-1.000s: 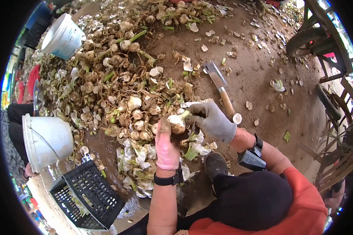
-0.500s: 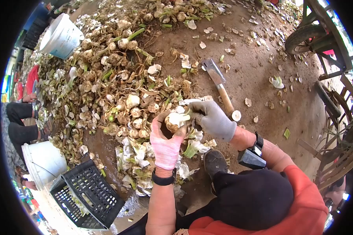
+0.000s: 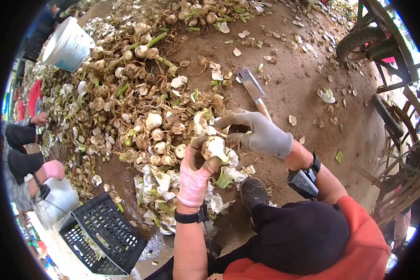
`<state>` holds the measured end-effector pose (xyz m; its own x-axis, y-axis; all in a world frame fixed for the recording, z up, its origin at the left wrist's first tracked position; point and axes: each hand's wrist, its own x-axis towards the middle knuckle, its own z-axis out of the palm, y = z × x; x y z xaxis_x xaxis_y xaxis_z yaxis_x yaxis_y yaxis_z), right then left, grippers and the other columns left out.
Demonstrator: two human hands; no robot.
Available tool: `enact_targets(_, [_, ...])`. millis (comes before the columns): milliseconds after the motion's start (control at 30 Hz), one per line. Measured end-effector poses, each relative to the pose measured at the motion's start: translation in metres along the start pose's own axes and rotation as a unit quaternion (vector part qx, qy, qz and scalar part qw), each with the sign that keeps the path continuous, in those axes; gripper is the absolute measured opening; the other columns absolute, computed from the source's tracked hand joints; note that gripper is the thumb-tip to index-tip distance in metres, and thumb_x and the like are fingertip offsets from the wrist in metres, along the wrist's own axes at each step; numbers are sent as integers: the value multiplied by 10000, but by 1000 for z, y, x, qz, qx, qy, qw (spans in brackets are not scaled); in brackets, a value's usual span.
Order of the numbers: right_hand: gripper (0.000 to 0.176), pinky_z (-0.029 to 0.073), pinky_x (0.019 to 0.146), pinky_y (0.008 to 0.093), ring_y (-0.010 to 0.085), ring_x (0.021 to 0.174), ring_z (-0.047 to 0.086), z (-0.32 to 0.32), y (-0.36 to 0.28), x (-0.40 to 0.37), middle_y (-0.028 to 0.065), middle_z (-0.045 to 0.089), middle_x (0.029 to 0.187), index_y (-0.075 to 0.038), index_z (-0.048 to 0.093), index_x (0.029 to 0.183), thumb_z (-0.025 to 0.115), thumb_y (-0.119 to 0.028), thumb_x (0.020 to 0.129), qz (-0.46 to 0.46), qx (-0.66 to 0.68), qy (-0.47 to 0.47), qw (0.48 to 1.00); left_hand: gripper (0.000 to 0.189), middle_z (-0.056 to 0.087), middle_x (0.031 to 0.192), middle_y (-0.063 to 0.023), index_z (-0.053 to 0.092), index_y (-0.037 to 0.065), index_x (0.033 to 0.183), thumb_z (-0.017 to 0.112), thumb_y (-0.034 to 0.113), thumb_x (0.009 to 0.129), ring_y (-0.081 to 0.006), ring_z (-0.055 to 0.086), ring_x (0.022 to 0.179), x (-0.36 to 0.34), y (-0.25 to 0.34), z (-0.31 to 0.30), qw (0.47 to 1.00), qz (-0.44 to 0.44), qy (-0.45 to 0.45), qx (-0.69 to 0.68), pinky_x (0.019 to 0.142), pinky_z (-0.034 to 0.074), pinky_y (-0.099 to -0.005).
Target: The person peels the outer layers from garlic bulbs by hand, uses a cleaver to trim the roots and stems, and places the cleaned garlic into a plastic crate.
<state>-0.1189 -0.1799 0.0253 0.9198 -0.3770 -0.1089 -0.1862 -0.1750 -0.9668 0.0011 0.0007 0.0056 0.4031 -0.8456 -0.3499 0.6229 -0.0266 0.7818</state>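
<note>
Left hand [image 3: 196, 175], pink glove, has fingers and thumb closed round a bulb [image 3: 215, 146]; right hand [image 3: 266, 136], grey glove, is half open, fingers curved and thumb parted, no grip visible; whether its tips brush the bulb, can't tell. Just changed: right fingers were at the stem, now they're off it; the stem has swung from pointing at the right hand to angling down and away; so the bulb's weight looks to be on the left hand alone. Bulb is held above the near edge of the pile [image 3: 126, 119], loose leaves [image 3: 158, 182] below; cleaver [image 3: 252, 86] lies on the ground beyond the right hand, handle partly hidden by it; off to the left, a co-worker's gloved hand [image 3: 54, 170] has come over the bucket [image 3: 63, 200], beside the crate [image 3: 108, 228].
</note>
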Motion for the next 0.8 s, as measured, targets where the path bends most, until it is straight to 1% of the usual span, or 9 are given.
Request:
enact_targets(33, [304,488,918,357,257,1054,628,1,0,2,136,671,1093,-54,656,1143,704,-126,852,-53,-21,5,998,692,576,1185,-66,456,34,1338,811,262,790,-169,580,1059,-1,1,-3,999,-15,13,35,865,503,-295])
enact_targets(67, [304,488,918,357,257,1054,628,3,-1,4,136,671,1093,-54,656,1143,704,-126,852,-53,-22,6,998,682,578,1167,-60,464,30,1322,816,261,785,-161,576,1047,-2,1,-4,997,-29,25,70,861,503,-297])
enact_targets(133, [243,530,826,339,239,927,677,7,-1,7,121,708,991,-38,685,1077,703,-118,848,-32,-24,-19,999,700,578,1136,-44,466,24,1319,828,274,775,-154,577,1002,-2,0,-4,997,-23,39,59,861,500,-301])
enact_targets(167, [200,545,748,329,232,841,696,9,-3,6,116,716,927,-31,702,1030,697,-101,843,-46,-34,3,998,708,581,1147,-51,464,23,1321,828,285,774,-166,583,1015,-3,1,-5,998,-36,36,31,877,501,-316])
enact_targets(300, [190,542,746,330,249,856,697,10,-13,3,130,711,924,-44,709,1017,677,-62,831,2,-64,-7,998,723,586,1193,-84,456,6,1325,816,322,783,-210,597,1068,-7,-8,-1,993,-49,62,-87,929,504,-377])
enact_targets(533, [98,488,668,440,369,774,618,26,-15,4,142,607,799,-36,615,850,640,-92,773,-47,-199,21,979,708,592,1210,-116,434,-34,1337,767,331,831,-242,591,1114,-10,-15,-3,988,-52,103,-97,988,484,-433])
enact_targets(600, [111,488,669,444,375,764,615,28,-17,5,147,601,785,-32,588,844,638,-103,775,-63,-244,34,967,703,599,1205,-124,432,-39,1339,759,330,837,-250,588,1130,-10,-11,-3,988,-64,81,-113,1000,476,-438])
enact_targets(733, [114,488,678,440,364,773,616,27,10,11,143,600,794,-36,566,839,628,-109,778,-68,-230,32,970,688,608,1201,-141,438,-34,1333,752,329,840,-269,611,1106,-12,3,-6,986,-85,29,-138,967,503,-434])
enact_targets(800, [88,464,618,401,319,688,609,24,30,21,126,580,723,-26,592,828,621,-10,746,8,-304,59,951,667,616,1197,-155,449,-30,1322,747,321,840,-289,637,1063,-15,6,-5,980,-84,-37,-174,936,529,-431])
